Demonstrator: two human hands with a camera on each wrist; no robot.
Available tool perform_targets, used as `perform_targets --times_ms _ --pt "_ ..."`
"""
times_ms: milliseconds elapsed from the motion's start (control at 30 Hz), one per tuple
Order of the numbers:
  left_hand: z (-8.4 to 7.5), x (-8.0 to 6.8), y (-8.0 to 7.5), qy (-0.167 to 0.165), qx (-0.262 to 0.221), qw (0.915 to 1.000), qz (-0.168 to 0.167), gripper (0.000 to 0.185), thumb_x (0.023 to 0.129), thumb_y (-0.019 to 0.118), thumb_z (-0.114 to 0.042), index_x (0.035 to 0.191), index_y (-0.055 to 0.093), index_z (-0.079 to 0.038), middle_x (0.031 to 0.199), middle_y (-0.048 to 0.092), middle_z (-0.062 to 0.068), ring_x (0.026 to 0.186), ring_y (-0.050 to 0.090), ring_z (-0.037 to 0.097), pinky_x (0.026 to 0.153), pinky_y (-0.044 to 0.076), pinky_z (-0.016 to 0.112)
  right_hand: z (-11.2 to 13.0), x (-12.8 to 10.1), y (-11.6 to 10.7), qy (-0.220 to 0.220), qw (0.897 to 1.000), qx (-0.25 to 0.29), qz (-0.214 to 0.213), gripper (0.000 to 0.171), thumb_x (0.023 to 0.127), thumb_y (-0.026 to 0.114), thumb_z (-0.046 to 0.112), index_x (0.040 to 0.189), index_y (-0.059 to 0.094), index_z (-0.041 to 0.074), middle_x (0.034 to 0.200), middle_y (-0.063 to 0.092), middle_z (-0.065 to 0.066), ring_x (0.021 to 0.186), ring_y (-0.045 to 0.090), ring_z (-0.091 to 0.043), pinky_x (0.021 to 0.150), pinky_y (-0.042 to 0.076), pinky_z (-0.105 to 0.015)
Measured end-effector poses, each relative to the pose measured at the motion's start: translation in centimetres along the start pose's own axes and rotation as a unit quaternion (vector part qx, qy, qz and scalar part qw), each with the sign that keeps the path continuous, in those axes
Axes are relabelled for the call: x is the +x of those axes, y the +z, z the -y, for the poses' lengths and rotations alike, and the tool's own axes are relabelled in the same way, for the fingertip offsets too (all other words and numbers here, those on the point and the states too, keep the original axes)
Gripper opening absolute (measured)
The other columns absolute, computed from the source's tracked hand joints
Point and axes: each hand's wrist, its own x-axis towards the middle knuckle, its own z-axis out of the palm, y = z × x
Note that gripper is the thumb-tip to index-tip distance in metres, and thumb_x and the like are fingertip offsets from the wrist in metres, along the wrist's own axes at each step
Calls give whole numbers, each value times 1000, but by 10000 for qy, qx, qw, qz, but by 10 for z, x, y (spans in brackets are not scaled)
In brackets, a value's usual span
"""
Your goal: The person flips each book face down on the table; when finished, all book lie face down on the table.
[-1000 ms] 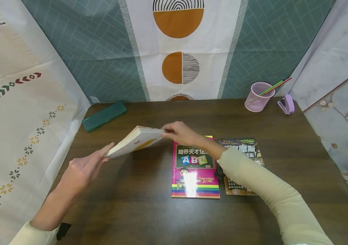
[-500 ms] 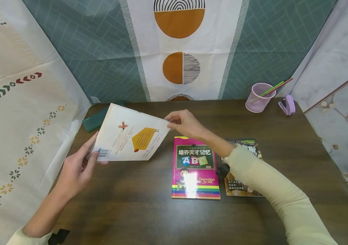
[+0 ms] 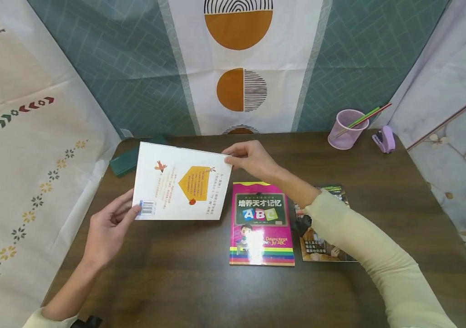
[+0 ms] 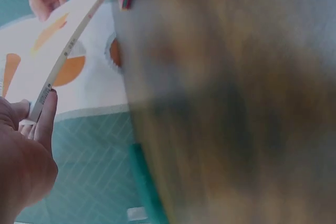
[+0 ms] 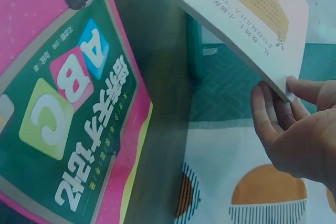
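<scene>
A white book [image 3: 167, 182] is held above the table, its back cover with a yellow house-like shape and a barcode facing up. My left hand [image 3: 108, 230] pinches its lower left corner, thumb on the cover and fingers beneath. At the upper right corner, my right hand [image 3: 253, 159] grips the edge between thumb and fingers. The book's spine [image 4: 68, 48] shows in the left wrist view. Below the right hand lies a pink ABC book [image 3: 261, 228], large in the right wrist view. Beside it, a dark-covered book [image 3: 319, 248] is partly hidden by the right arm.
A green case [image 3: 124, 162] lies at the back left, partly covered by the raised book. At the back right stand a pink mesh pen cup [image 3: 345, 132] with pencils and a purple stapler [image 3: 386, 139]. Fabric hangings [image 3: 143, 91] border the brown table [image 3: 200, 282].
The white book has tipped from nearly edge-on to show its whole back cover, then turned slightly to sit straighter. Both hands have kept hold, the right rising and shifting a little right.
</scene>
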Motion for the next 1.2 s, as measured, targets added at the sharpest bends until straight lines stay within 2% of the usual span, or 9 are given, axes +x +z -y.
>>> perform_targets --times_ms 133,300,433,533,767,967,1200 --pt "5 -10 10 -479 -252 9985 17 58 99 70 7 152 59 -11 118 76 22 94 75 -1 80 58 15 -2 2 1 142 9998 116 -35 24 100 75 9 123 76 0 113 77 -13 96 74 -27 90 62 -42" --pt "12 -20 23 -786 -361 9962 37 64 99 71 7 157 54 -13 119 76 23 95 74 -2 81 58 16 -6 9 4 376 9988 291 -132 22 99 76 8 120 77 -1 111 77 -15 93 77 -28 94 61 -49" --pt "15 -29 34 -1033 -480 9934 132 65 99 71 5 159 50 -8 120 75 24 95 74 -2 81 58 17 -8 15 8 485 9982 268 -242 20 99 77 7 116 78 -2 109 78 -16 90 78 -29 90 63 -44" --pt "14 -38 43 -1215 -544 9907 270 65 99 72 3 160 47 -5 120 75 24 96 76 5 80 59 17 -12 19 10 521 9980 117 -325 19 99 77 9 115 78 -1 109 78 -15 89 78 -29 88 64 -40" --pt "14 -55 62 -1415 -206 9884 522 73 95 78 1 160 43 0 129 71 25 105 77 30 81 57 13 -26 28 19 638 9967 -183 -459 19 99 78 11 115 80 2 109 77 -12 90 76 -28 94 61 -43" --pt "18 -61 67 -1519 0 9867 573 77 92 81 1 159 44 2 140 64 24 110 75 33 81 56 13 -34 33 30 701 9958 -490 -324 28 101 74 7 128 76 4 123 74 -15 101 72 -29 98 59 -46" --pt "19 -65 70 -1485 -76 9872 584 80 90 82 4 158 40 8 145 58 25 112 73 36 82 56 12 -42 37 41 737 9940 -808 -31 40 105 64 3 145 65 3 139 69 -17 120 71 -27 97 59 -35"
